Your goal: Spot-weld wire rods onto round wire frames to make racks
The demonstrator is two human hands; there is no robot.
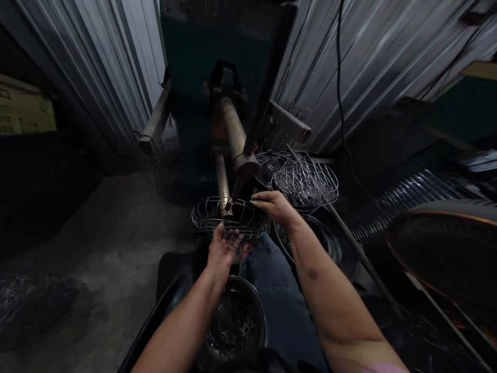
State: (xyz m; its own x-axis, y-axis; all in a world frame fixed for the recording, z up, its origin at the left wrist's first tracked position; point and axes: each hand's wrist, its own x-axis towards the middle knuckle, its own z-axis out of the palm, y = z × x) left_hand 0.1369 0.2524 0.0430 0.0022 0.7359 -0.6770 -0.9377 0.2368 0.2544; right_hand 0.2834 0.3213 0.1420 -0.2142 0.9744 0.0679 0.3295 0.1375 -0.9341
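Observation:
A wire basket [204, 224] of thin shiny metal hangs around the lower rod [222, 181] of a dark green machine. My left hand [224, 247] grips its near side, thumb up against the wires and fingers below. My right hand [275, 205] is at the basket's right rear, thumb and fingers pinched together; whatever is between them is too small to make out. Just above the basket, the tip of the machine's upper electrode [235, 194] comes down from a thick brass-coloured arm [237, 135]. Below my hands, a metal bowl [265, 311] holds many short wire pieces.
Several wire baskets [305, 181] are heaped to the right of the machine, above a wire coil [330, 241]. A large round fan-like guard [442, 212] stands at the right. A yellow crate [27, 109] is at the left. A black cable [339, 77] hangs along the corrugated wall.

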